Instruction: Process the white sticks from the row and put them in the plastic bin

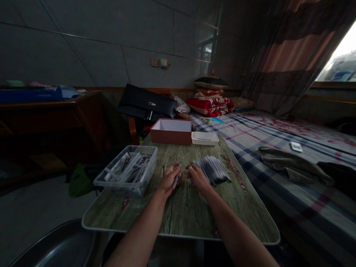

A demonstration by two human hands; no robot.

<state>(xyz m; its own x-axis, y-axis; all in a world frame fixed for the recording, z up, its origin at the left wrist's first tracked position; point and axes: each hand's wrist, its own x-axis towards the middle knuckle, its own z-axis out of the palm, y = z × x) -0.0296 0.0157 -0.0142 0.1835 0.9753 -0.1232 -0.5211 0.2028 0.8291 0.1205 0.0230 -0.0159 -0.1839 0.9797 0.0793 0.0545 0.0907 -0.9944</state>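
Note:
Over the middle of the table, my left hand (169,178) is closed round a slim pen (175,181), which slants with one end up past the fingers. Just to its right, my right hand (197,175) has its fingers curled together; a small dark bit shows at the fingertips, too small to name. Beside that hand, a row of thin whitish pens (213,168) with dark ends lies side by side on the wood-patterned table (180,218). A clear plastic box (144,185) to the left holds many loose white and dark pen parts (129,167).
At the table's far end stand a reddish-brown box (171,137) and a small white tray (205,140). A bed with a checked sheet (244,148) runs along the right. On the floor at lower left sits a metal basin (61,244); a wooden desk (55,107) is beyond.

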